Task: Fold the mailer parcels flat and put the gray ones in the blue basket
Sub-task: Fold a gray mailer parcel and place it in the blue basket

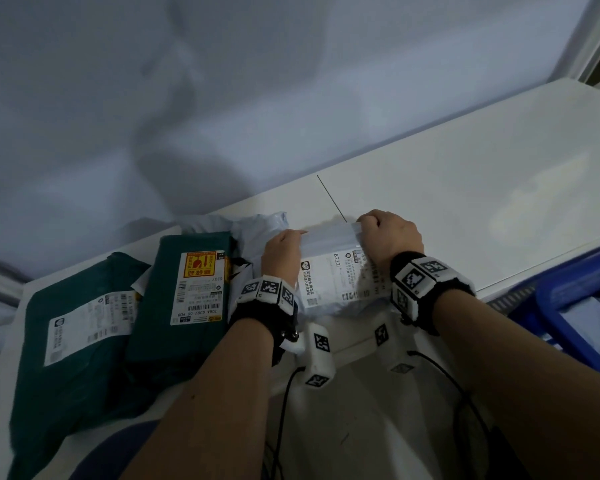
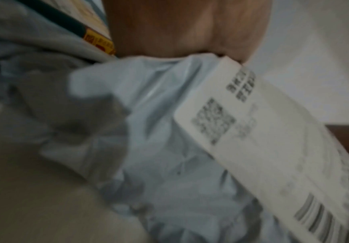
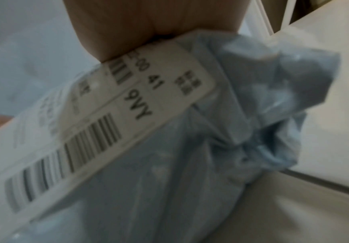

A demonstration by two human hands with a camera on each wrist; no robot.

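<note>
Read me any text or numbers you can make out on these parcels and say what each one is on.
"B222": white label of the gray mailer.
"41" and "YV6": same label, right wrist view.
"G307": label on the nearer green parcel.
All other print, the barcodes and the yellow sticker are too blurred.

Two bare forearms rise from the bottom of the head view toward mid-frame, each wrist wrapped in a black band studded with white blocks printed with black square markers. The left hand (image 1: 282, 252), just left of centre, is seen from the back, its fingers curled and pinching the upper left edge of the gray mailer (image 1: 329, 275). The right hand (image 1: 388, 237), slightly higher and right of centre, is balled into a fist on the mailer's upper right edge. In both wrist views the heel of each palm fills the top of the frame.
</note>
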